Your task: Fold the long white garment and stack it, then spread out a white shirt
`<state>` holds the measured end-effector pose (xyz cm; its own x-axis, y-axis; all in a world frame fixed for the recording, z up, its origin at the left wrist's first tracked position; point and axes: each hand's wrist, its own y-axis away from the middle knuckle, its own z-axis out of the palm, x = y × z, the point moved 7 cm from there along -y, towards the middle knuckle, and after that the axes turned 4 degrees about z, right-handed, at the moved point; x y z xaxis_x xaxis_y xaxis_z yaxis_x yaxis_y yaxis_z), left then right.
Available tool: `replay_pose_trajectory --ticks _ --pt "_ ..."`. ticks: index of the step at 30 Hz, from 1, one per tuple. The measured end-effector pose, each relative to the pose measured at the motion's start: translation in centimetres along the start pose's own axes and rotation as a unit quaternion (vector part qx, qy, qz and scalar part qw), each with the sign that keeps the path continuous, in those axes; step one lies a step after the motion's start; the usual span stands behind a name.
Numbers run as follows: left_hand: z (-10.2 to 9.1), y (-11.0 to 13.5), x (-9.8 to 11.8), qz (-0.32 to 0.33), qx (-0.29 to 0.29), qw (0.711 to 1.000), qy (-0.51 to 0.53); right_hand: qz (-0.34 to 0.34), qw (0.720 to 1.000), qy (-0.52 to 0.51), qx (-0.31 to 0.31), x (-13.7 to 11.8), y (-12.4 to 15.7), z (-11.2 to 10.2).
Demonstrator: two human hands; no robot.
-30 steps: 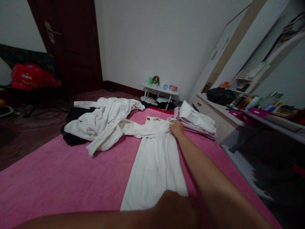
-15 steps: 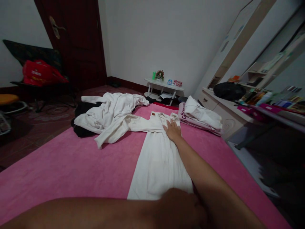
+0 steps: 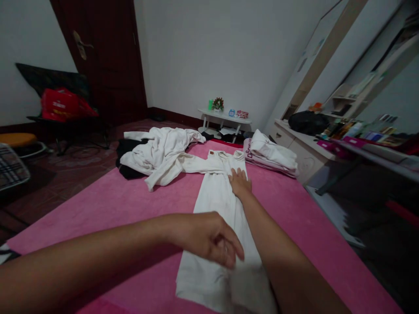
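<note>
A pair of white trousers (image 3: 216,209) lies folded lengthwise on the pink bed cover (image 3: 131,205), waistband at the far end. My right hand (image 3: 240,183) rests flat on the trousers near the waistband, fingers spread. My left hand (image 3: 206,237) hovers over the lower legs of the trousers, fingers loosely curled, holding nothing. A crumpled white garment (image 3: 160,155) lies on a black one (image 3: 126,159) at the far left of the bed.
A stack of folded white and pink clothes (image 3: 270,156) sits at the bed's far right corner. A small white table (image 3: 225,122) stands by the wall. A dresser (image 3: 301,148) with bottles and a black bag is on the right, a dark door (image 3: 104,56) on the left.
My right hand slid from the waistband edge down the trousers toward me. My left hand rose from the bottom of the view to above the trouser legs. The camera tilted down.
</note>
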<state>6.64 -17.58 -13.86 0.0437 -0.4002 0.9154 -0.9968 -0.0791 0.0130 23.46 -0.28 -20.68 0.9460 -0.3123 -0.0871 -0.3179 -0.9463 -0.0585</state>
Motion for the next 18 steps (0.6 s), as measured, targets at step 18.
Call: replay_pose_trajectory --ticks 18 --pt "-16.1 16.6 -6.6 -0.456 0.349 0.633 -0.52 -0.022 0.994 -0.053 0.096 -0.6 2.2 -2.0"
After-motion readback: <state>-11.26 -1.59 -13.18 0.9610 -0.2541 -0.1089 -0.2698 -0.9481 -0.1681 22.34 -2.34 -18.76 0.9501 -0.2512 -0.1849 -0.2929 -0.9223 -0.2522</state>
